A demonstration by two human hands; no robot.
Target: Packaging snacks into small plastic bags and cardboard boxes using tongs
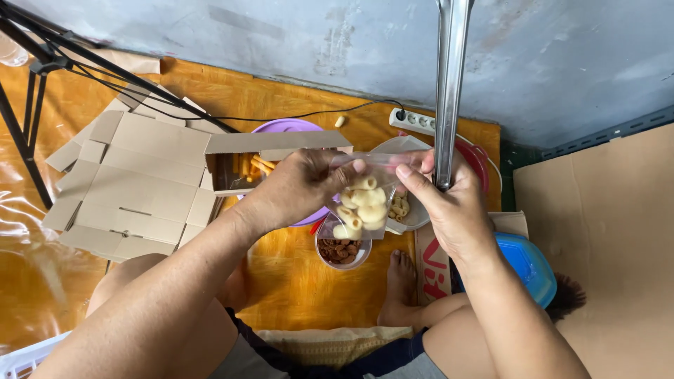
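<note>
a small clear plastic bag (365,200) of pale ring-shaped crackers hangs upright, pinched at its top corners at ten and two o'clock.

This looks like a home where snacks are packed on the floor. The person sits barefoot on an orange wood-patterned floor mat (302,281) against a rough grey plastered wall (562,63). Flattened cardboard boxes (133,182) lie beside them, with a white power strip (414,121), a purple plastic lid (288,128), a small tub of brown snacks (341,251) and a blue container (528,265).
</note>
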